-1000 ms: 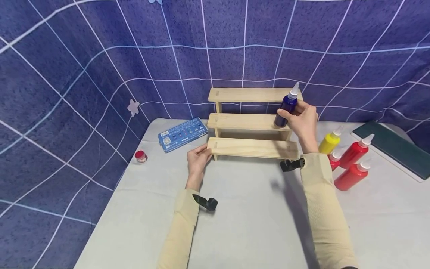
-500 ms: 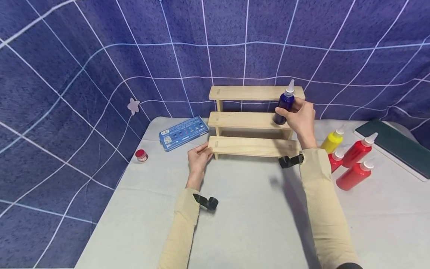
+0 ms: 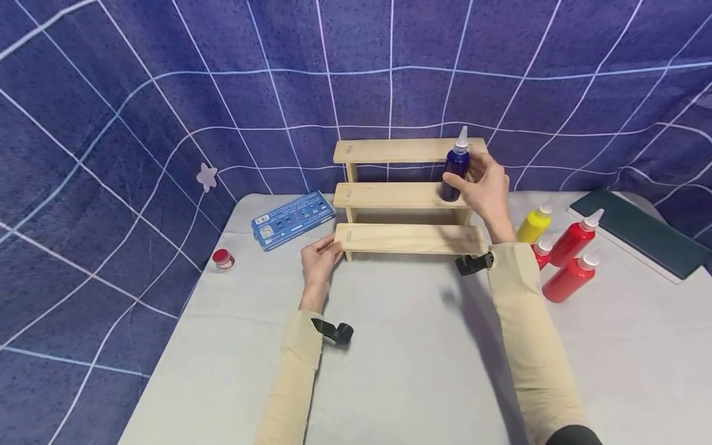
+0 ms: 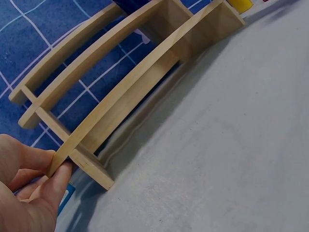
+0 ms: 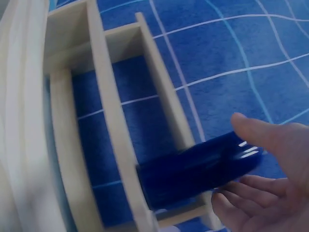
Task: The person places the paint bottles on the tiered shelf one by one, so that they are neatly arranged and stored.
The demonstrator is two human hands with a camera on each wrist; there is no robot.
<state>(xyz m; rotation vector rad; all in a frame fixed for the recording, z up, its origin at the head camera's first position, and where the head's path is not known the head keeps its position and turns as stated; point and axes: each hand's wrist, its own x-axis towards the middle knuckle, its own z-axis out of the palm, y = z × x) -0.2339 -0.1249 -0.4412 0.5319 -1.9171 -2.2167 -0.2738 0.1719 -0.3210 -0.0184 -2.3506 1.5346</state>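
Observation:
A dark blue squeeze bottle with a pointed clear nozzle point(image 3: 457, 165) stands upright at the right end of the middle step of a three-tier wooden display rack point(image 3: 408, 237). My right hand point(image 3: 487, 190) is round the bottle's upper part, thumb on its left and fingers on its right. In the right wrist view the bottle's glossy body point(image 5: 193, 169) lies between thumb and fingers, its base at the middle step. My left hand point(image 3: 319, 262) pinches the left end of the lowest step; the left wrist view shows thumb and fingers point(image 4: 58, 181) on either side of the board.
To the right stand a yellow bottle point(image 3: 533, 226) and several red bottles point(image 3: 568, 281), near a dark green flat board point(image 3: 639, 232). A blue printed box point(image 3: 293, 220) lies left of the rack. Farther left is a small red-lidded jar point(image 3: 223, 259). A blue gridded curtain point(image 3: 389, 49) hangs behind.
The head view has shifted, so the whole scene sits farther left. My right hand keeps the blue bottle near the middle step's right end; my left hand keeps its grip on the rack.

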